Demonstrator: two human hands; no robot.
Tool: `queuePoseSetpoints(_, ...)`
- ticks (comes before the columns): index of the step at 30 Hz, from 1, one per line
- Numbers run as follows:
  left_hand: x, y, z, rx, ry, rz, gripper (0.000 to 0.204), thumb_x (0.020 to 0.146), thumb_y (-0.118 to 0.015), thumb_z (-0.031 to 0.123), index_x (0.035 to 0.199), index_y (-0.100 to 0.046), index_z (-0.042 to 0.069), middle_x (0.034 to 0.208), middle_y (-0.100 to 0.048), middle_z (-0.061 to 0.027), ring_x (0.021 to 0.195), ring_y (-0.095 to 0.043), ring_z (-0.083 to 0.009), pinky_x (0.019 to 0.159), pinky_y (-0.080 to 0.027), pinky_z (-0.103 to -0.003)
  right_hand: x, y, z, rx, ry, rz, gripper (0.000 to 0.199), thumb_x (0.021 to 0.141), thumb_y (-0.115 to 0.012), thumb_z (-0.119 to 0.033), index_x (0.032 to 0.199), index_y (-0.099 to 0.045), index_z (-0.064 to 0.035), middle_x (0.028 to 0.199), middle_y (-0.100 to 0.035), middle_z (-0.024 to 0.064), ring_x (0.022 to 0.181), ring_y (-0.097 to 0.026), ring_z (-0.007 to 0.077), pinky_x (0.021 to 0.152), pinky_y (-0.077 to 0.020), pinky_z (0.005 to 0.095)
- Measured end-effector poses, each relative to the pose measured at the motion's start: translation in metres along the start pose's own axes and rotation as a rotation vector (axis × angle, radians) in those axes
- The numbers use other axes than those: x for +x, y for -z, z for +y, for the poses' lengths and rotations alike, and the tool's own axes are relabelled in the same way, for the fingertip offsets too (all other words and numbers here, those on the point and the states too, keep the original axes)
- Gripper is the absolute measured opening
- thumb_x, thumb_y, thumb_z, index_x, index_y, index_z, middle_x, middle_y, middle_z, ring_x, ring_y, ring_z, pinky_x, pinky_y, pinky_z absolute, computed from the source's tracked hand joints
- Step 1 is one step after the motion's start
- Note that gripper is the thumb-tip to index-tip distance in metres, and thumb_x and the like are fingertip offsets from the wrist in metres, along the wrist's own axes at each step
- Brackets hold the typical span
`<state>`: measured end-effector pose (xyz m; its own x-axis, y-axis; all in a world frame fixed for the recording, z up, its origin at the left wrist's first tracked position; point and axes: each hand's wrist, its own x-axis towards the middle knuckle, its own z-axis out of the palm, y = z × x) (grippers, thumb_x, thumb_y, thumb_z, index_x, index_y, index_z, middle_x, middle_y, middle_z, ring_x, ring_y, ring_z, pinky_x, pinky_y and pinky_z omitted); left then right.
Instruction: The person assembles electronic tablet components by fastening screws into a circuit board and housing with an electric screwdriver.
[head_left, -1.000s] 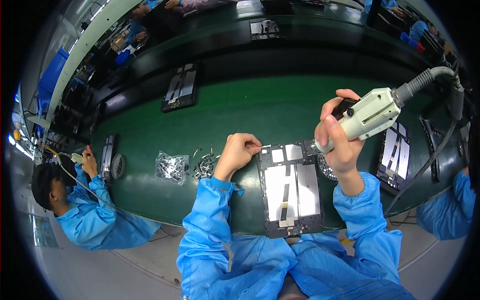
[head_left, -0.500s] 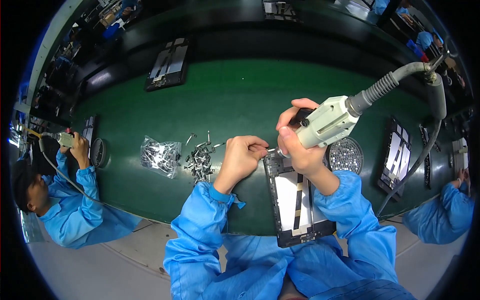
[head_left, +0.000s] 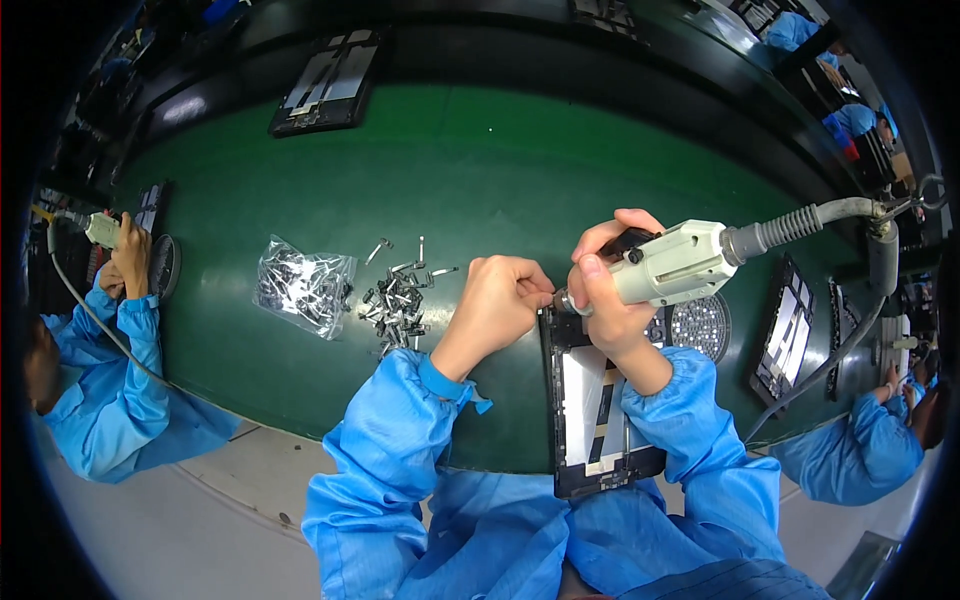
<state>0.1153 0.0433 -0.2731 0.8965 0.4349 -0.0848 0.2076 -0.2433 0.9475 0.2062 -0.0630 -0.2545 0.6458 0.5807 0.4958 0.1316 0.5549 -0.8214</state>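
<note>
Screwdriver, a pale powered one with a grey hose running off to the right, sat in our right hand, which was wrapped tightly round its body with the thumb on top. Its tip pointed left and down at the top left corner of the panel, a dark flat device with white and black strips inside that lay on the green bench right in front of us, its near end reaching the bench edge.

Our left hand was curled just beside the tip, its fingers pinched together at that same corner; we could not tell whether anything small was held between them. The two hands nearly touched.

Left of our left hand lay a loose pile of small metal parts, and just beyond it a clear bag with more of them. A round perforated tray lay just behind our right hand, partly hidden by it. Another panel lay far up the bench, and one more to the right.

At far left a person in a blue coat held a similar driver. Another blue sleeve showed at the right edge.
</note>
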Motion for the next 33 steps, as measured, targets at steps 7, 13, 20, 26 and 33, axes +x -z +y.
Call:
queuePoseSetpoints(7,-0.0006,-0.0007,-0.0001,-0.007,-0.006,0.005,0.004,0.070,-0.067,-0.006,0.073,-0.067,-0.003,0.065,-0.066,-0.0140,0.062,-0.067,-0.0181,0.060,-0.052,-0.027,-0.0013,0.0009,0.0017,-0.010,-0.006,-0.011,0.046,0.084,-0.053,0.007,0.126,-0.035,-0.0011,0.088,-0.054,0.0117,0.060,-0.047,0.0067,0.050,-0.0416,0.0186)
queuePoseSetpoints(13,-0.0003,0.0010,0.0016,-0.007,0.001,-0.003,0.004,0.070,-0.068,-0.005,0.073,-0.067,-0.003,0.065,-0.066,-0.0137,0.062,-0.067,-0.0179,0.060,-0.052,-0.027,-0.0018,-0.0003,0.0016,-0.015,-0.013,-0.010,0.046,0.084,-0.053,0.008,0.125,-0.035,-0.0010,0.088,-0.054,0.0111,0.061,-0.047,0.0064,0.050,-0.0414,0.0186)
queuePoseSetpoints(20,0.0005,0.0008,0.0003,0.001,-0.019,0.006,0.005,0.069,-0.067,-0.005,0.073,-0.067,-0.003,0.065,-0.066,-0.0135,0.062,-0.067,-0.0175,0.059,-0.052,-0.027,-0.0011,0.0006,0.0026,-0.026,-0.001,-0.045,0.047,0.084,-0.054,0.007,0.125,-0.035,-0.0009,0.088,-0.054,0.0104,0.062,-0.047,0.0066,0.051,-0.0414,0.0188)
queuePoseSetpoints(26,-0.0004,0.0005,-0.0009,-0.002,-0.033,0.014,0.005,0.069,-0.066,-0.006,0.073,-0.067,-0.003,0.065,-0.066,-0.0139,0.062,-0.067,-0.0178,0.059,-0.052,-0.026,-0.0036,-0.0021,0.0011,-0.046,-0.028,-0.028,0.046,0.083,-0.056,0.007,0.125,-0.037,-0.0002,0.084,-0.054,0.0083,0.063,-0.048,0.0067,0.052,-0.0410,0.0189)
queuePoseSetpoints(33,0.0003,0.0022,0.0058,0.064,-0.032,0.016,0.006,0.068,-0.065,-0.006,0.073,-0.067,-0.003,0.066,-0.066,-0.0149,0.063,-0.067,-0.0181,0.060,-0.052,-0.028,-0.0058,-0.0020,0.0048,-0.173,-0.001,-0.064,0.043,0.080,-0.060,0.008,0.119,-0.044,0.0005,0.076,-0.052,0.0033,0.064,-0.048,0.0066,0.056,-0.0377,0.0206)
